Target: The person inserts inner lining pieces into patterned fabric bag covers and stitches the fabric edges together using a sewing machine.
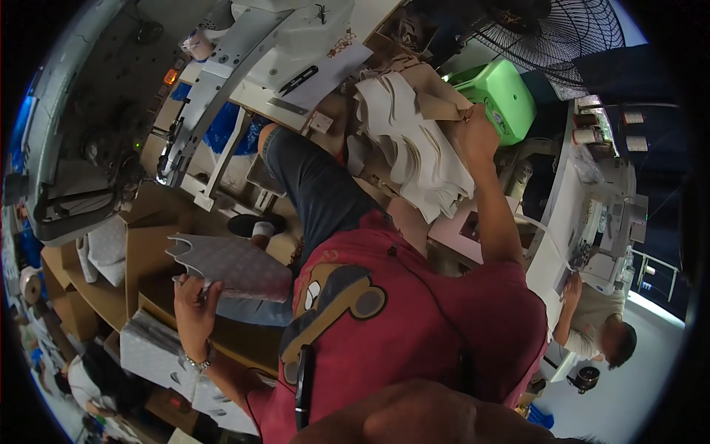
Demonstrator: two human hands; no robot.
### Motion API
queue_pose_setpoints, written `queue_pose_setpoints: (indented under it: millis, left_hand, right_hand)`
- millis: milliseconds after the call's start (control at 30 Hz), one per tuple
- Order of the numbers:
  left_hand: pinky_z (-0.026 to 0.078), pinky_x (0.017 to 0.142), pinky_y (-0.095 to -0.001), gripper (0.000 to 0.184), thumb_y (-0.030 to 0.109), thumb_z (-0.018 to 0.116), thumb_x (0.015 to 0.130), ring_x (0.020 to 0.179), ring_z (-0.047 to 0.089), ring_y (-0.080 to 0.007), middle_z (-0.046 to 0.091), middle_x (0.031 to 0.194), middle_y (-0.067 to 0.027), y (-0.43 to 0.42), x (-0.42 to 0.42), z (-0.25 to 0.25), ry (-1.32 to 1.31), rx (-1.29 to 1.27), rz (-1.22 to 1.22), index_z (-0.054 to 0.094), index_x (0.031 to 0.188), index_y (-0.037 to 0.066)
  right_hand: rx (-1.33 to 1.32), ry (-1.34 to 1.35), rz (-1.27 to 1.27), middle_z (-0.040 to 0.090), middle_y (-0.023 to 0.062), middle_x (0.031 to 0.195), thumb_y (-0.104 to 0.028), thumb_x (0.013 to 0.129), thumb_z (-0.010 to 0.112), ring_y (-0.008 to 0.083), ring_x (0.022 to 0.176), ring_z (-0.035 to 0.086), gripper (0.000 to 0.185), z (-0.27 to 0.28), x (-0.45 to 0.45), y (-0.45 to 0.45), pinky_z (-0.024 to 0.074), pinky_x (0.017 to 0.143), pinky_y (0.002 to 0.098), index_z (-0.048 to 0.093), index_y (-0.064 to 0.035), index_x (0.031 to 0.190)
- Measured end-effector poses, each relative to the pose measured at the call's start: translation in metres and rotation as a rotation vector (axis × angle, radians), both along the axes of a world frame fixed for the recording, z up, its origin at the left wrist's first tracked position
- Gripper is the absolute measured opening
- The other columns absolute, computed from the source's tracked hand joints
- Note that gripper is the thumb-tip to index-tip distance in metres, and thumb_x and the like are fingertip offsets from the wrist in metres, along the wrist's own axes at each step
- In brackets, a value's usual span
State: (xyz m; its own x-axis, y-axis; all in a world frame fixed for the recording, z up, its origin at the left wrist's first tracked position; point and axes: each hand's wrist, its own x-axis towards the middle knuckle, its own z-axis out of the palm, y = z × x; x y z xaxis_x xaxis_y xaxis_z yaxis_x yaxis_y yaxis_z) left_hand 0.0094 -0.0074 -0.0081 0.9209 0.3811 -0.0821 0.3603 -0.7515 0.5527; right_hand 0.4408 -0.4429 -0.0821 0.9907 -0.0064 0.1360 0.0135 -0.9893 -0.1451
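Panel [240, 272] in the left hand [195, 311], tan sheet [436, 109] in the right hand [479, 139]

At eight o'clock, the left hand's fingers pinch the grey patterned panel by its edge; a light, flat hold should keep it from creasing. At two o'clock, the right hand's fingers close narrowly on the tan sheet, seemingly at its corner; drawing it squarely would least disturb the white strips [403, 144] beside it. A cardboard box [153, 251] at nine crowds the left hand; a green plastic stool or tub [510, 100] limits the right. Farther off: sewing machine [299, 41] near eleven, fan [551, 37] past one, co-worker [592, 314] at four.
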Motion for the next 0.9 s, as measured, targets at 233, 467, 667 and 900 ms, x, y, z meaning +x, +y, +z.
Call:
queue_pose_setpoints:
  millis: [233, 467, 667, 900]
  left_hand:
    - [0.036, 0.069, -0.0425, 0.037, 0.006, 0.083, 0.081, 0.075, 0.041, -0.0344, 0.044, 0.074, -0.0144, 0.000, -0.001, 0.000, -0.011, 0.006, -0.010, 0.047, 0.077, 0.001]
    - [0.032, 0.066, -0.0395, 0.039, 0.001, 0.079, 0.083, 0.074, 0.034, -0.0286, 0.036, 0.074, -0.0131, -0.005, 0.005, 0.002, -0.056, -0.015, -0.034, 0.040, 0.078, 0.000]
    - [0.033, 0.066, -0.0388, 0.039, 0.000, 0.079, 0.083, 0.074, 0.036, -0.0291, 0.036, 0.074, -0.0133, -0.002, -0.004, -0.005, -0.090, -0.021, -0.009, 0.040, 0.078, 0.000]
    - [0.037, 0.071, -0.0429, 0.034, 0.007, 0.083, 0.080, 0.076, 0.043, -0.0349, 0.047, 0.074, -0.0134, 0.000, -0.010, -0.003, -0.038, -0.021, 0.009, 0.049, 0.077, 0.002]
  right_hand:
    - [0.652, 0.224, 0.217, 0.074, 0.0162, 0.102, -0.033, 0.090, 0.079, 0.0267, 0.095, 0.071, 0.053, -0.048, 0.002, -0.012, 0.0552, 0.084, 0.0358, 0.060, -0.0006, 0.128]
    - [0.670, 0.662, 0.343, 0.072, 0.0093, 0.115, -0.028, 0.088, 0.083, 0.0172, 0.101, 0.067, 0.073, -0.010, 0.002, 0.001, 0.0520, 0.092, 0.0290, 0.051, -0.0047, 0.150]
    - [0.508, 0.545, 0.417, 0.074, 0.0095, 0.101, -0.026, 0.093, 0.074, 0.0131, 0.089, 0.064, 0.041, -0.033, 0.043, -0.034, 0.0514, 0.082, 0.0290, 0.068, -0.0020, 0.126]
    - [0.493, 0.389, 0.403, 0.070, 0.0095, 0.124, -0.012, 0.095, 0.052, 0.0176, 0.109, 0.064, 0.044, -0.017, 0.076, -0.075, 0.0474, 0.097, 0.0284, 0.061, 0.0008, 0.137]
